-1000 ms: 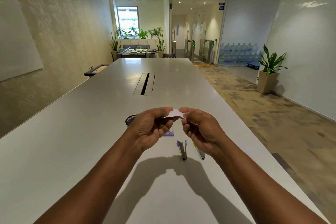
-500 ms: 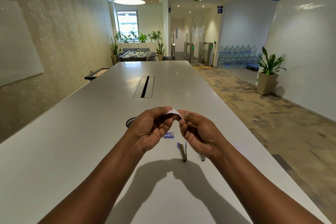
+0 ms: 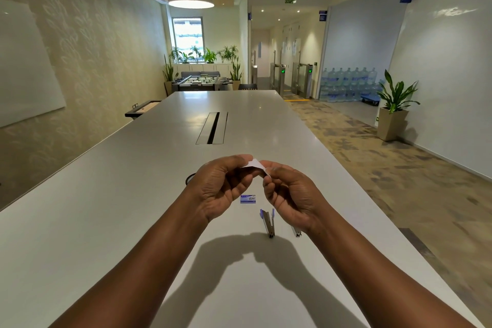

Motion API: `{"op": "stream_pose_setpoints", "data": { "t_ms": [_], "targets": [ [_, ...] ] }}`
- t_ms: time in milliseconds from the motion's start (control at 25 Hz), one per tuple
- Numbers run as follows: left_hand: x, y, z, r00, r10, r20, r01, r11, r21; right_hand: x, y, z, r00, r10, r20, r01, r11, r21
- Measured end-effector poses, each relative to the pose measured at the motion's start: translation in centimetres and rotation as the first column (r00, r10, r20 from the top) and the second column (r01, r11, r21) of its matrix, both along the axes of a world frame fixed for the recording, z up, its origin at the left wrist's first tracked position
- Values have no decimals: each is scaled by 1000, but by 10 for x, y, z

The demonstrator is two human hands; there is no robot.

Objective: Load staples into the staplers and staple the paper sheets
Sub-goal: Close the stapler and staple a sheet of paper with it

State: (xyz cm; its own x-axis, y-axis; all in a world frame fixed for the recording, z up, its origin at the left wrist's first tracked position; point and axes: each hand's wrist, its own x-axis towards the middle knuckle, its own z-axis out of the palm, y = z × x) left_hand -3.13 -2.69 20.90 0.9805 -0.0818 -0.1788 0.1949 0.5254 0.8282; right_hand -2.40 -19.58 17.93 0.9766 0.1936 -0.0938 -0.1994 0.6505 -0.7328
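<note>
A long pale table (image 3: 111,194) fills the middle of the view, running away toward a foosball table (image 3: 200,82) and a row of potted plants (image 3: 210,55) under a window. A recessed cable slot (image 3: 212,128) sits in the tabletop well beyond the hands. To the right, past the table's edge, lies patterned carpet (image 3: 386,168), with a tall planter (image 3: 393,114) against the wall and a stack of water bottles (image 3: 348,84) behind glass.

Both forearms reach in from the bottom edge and throw a dark shadow on the table below them. The left hand (image 3: 221,189) and right hand (image 3: 290,194) are raised above the surface with fingers curled, each pinching one end of a small white piece of paper (image 3: 255,164) that bridges the gap between them.

On the table under the hands, an opened stapler (image 3: 267,222) lies between the wrists, its arms spread apart. A second stapler (image 3: 296,231) lies just to its right, mostly hidden by the right wrist. A small blue and white staple box (image 3: 247,198) rests just beyond them, beside the left palm. A dark round object (image 3: 190,178) peeks out behind the left hand; what it is cannot be told
</note>
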Motion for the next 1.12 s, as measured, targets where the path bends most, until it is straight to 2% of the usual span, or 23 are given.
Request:
{"op": "stream_pose_setpoints", "data": {
  "t_ms": [160,280,400,760,1120],
  "targets": [
    [1,0,-3,1000,8,-7,-8,1000,0,1,-3,10,992,-70,102,83,987,-136],
    [3,-1,-6,1000,2,-18,-3,999,-47,1,-3,19,971,-99,218,150,961,-234],
    [4,-2,-9,999,-17,-27,14,994,-106,2,-3,23,958,-109,267,186,941,-283],
    [6,-3,-11,999,20,-29,-22,996,-83,3,-3,10,971,-86,225,150,947,-283],
    [21,-9,-28,994,107,4,-107,988,114,8,-3,-3,972,-59,228,154,891,-426]
  ]
}}
